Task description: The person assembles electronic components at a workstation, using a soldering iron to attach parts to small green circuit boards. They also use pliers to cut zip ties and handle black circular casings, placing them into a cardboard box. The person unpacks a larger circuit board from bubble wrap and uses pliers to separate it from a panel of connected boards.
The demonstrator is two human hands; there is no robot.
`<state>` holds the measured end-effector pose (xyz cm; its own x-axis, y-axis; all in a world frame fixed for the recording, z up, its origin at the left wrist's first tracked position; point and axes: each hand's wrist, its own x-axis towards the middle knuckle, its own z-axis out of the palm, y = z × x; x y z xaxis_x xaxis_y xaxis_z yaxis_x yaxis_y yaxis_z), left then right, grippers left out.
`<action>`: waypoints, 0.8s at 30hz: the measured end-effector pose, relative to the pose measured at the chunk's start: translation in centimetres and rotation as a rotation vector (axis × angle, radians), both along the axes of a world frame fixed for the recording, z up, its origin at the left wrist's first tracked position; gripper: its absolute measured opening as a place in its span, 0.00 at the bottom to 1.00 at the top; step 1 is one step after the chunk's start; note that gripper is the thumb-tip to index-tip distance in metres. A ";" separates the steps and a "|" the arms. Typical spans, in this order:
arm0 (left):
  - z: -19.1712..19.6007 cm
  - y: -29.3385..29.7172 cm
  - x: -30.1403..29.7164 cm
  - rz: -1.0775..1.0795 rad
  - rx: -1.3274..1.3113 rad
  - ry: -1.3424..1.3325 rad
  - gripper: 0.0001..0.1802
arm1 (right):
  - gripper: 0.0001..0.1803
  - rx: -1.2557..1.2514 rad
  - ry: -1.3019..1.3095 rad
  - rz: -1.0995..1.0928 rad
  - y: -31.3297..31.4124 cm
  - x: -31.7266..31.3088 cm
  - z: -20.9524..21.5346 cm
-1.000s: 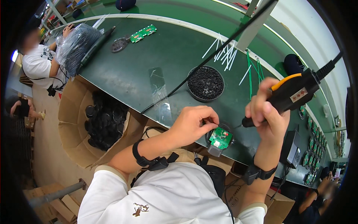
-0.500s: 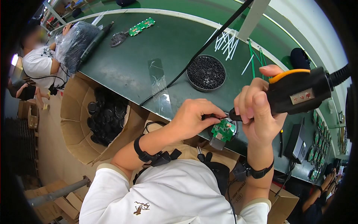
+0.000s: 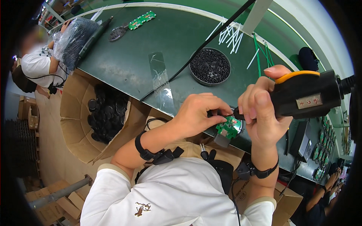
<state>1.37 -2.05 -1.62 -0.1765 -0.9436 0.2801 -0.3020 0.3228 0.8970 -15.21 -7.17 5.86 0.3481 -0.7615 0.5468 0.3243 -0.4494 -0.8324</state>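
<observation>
My right hand point(image 3: 262, 109) is wrapped round the front of a black electric screwdriver point(image 3: 298, 100) with an orange lever, its cord leaving at the right. The tool's nose points left, to the fingertips of my left hand point(image 3: 200, 115). My left thumb and forefinger are pinched together at that tip; what sits between them is too small to make out. Just below the fingertips is a green circuit board point(image 3: 228, 127), on a round clear part at the table's front edge. A dark grey block point(image 3: 222, 140) juts from the board's near side.
Beyond my hands stands a round pan point(image 3: 198, 79) of small black pieces. White sticks point(image 3: 230, 37) and green sticks point(image 3: 258, 56) lie behind it. A black cable crosses the table. A cardboard box point(image 3: 75, 124) holds black round parts. Several boards point(image 3: 324, 147) and a black box point(image 3: 301, 141) are at right.
The view has shifted slightly. The screwdriver has moved a little right and down in the picture, while both hands keep their grips over the board.
</observation>
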 end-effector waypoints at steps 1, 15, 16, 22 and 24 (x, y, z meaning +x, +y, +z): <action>0.0 0.0 0.0 -0.006 -0.007 -0.012 0.17 | 0.24 -0.014 0.017 -0.019 0.1 0.0 -0.1; 0.2 -0.1 -0.2 -0.013 -0.001 -0.094 0.21 | 0.24 -0.056 0.086 -0.111 0.1 -0.1 -1.2; 0.2 -0.1 -0.1 -0.014 0.003 -0.097 0.21 | 0.24 -0.056 0.087 -0.110 0.1 -0.1 -1.2; 0.2 0.0 -0.2 -0.011 0.041 -0.087 0.21 | 0.23 -0.060 0.103 -0.115 0.1 0.0 -1.3; 0.0 0.0 -0.3 -0.001 0.009 -0.083 0.21 | 0.20 -0.046 0.073 -0.118 0.2 0.1 -1.4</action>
